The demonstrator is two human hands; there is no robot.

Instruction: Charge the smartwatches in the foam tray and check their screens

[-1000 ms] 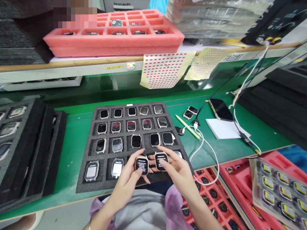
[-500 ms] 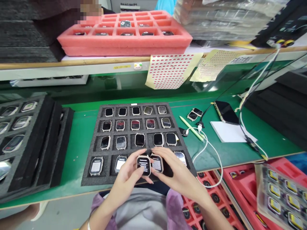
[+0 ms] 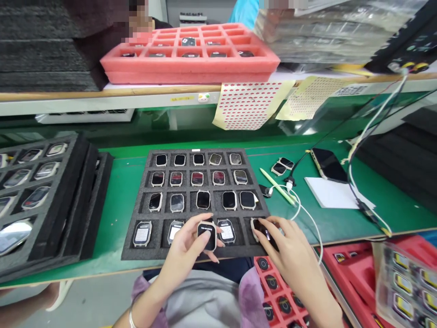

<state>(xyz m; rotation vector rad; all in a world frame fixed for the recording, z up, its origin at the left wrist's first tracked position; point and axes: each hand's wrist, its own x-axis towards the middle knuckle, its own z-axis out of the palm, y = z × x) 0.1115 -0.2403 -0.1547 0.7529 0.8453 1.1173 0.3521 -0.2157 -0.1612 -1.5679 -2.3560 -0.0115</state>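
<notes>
A black foam tray with several smartwatch bodies in its cells lies on the green bench. My left hand holds one smartwatch with a lit screen above the tray's front row. Another lit watch sits in the front-row cell just right of it. My right hand reaches to the tray's front right corner cell, its fingertips pinched on the watch lying there.
A stack of black foam trays with watches stands at left. Two loose watches, a green pen, a white cable, a phone and a white pad lie at right. Red trays sit below the bench edge, a pink tray on the shelf.
My right hand has set its lit watch down in the front row and moved right to the corner cell's watch. My left hand keeps its watch. The view has shifted left.
</notes>
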